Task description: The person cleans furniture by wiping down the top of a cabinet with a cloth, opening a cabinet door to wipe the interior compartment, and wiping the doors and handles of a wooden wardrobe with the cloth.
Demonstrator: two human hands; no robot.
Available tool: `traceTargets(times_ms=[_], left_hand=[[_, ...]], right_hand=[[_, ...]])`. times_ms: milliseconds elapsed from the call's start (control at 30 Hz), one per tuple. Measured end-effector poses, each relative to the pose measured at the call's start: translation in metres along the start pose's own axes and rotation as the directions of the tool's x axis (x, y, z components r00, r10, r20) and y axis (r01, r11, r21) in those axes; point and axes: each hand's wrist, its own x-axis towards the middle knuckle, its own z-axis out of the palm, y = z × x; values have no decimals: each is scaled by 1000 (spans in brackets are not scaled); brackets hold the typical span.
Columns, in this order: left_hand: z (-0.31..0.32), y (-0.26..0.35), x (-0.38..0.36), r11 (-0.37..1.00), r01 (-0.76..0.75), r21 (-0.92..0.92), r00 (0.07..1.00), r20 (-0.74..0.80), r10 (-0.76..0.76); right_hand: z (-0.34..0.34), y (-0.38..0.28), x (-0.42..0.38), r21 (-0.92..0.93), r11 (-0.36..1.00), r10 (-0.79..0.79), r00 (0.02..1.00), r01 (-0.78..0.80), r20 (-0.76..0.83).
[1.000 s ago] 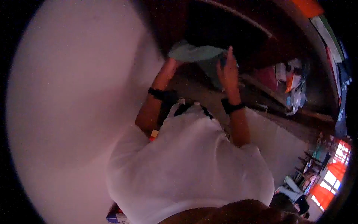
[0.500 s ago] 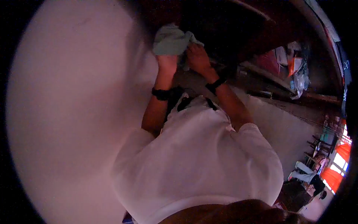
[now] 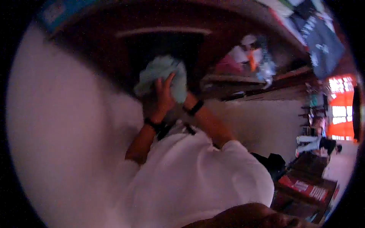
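Note:
A crumpled pale green cloth (image 3: pixel 148 78) is bunched up between my two hands, in front of a dark opening in a reddish-brown piece of furniture (image 3: pixel 102 41). My left hand (image 3: pixel 165 95) lies on the near side of the cloth, fingers pressed into its folds. Behind the cloth's right edge is my right hand (image 3: pixel 188 99); its fingers are hidden by the fabric, which drapes over them. Each wrist wears a dark band. The picture is dim and blurred, so the folds show poorly.
A pale wall (image 3: pixel 64 125) rises close on my left. At the right, a shelf (image 3: pixel 232 79) bears plastic-wrapped and orange items. A dark printed bag (image 3: pixel 323 47) hangs beyond. Farther off are a person (image 3: pixel 319 143) and windows with orange curtains (image 3: pixel 340 133).
My view has turned, bringing more of the furniture into sight. My left hand has shifted from under the cloth onto its near side, and the right hand is now mostly covered by it.

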Motion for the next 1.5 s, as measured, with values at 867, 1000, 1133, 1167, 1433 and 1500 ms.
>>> traceTargets(times_ms=[867,1000,1133,1167,1433,1500], left_hand=[[-73,219,118,601,-644,-473,682,0,731],[-66,240,143,529,-648,-548,761,-432,484],[-104,229,144,566,-731,-381,678,-501,537],[-111,224,138,571,-730,-376,678,-501,537],[-137,194,120,661,-676,-325,723,-465,511],[-137,189,120,673,-677,-299,721,-451,526]], right_hand=[[-167,33,42,-295,954,7,992,-43,-123],[-188,46,98,-385,922,-87,992,47,-87],[-194,58,122,-406,912,-90,993,51,-77],[-198,61,124,-412,910,-85,993,43,-85],[-232,82,96,-455,880,50,980,-134,-191],[-231,94,92,-450,876,76,970,-175,-229]])
